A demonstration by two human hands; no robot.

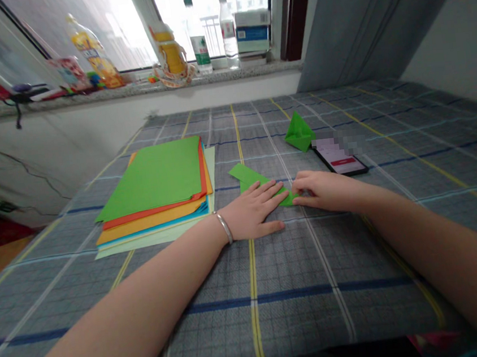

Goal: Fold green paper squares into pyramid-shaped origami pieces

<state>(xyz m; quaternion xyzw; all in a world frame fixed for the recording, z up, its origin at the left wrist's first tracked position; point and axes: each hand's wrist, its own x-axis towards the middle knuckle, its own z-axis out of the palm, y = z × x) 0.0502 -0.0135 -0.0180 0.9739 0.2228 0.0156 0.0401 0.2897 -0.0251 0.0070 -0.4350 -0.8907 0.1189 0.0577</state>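
A folded piece of green paper (247, 175) lies flat on the plaid cloth in front of me. My left hand (254, 211), with a silver bangle at the wrist, rests on it with fingers stretched out, covering its middle. At the paper's right-hand end, my right hand (313, 190) pinches the corner between thumb and fingers. Beyond the right hand stands a folded green paper shape (299, 133) with pointed sides. Close beside that shape lies a phone (338, 158) with its screen lit.
Left of my hands is a stack of coloured paper (153, 179), green on top. The plaid cloth (292, 286) covers the table. Behind it, a windowsill (127, 93) holds bottles, a yellow cup (171, 49) and boxes (252, 32). A grey curtain (358, 18) hangs at the right.
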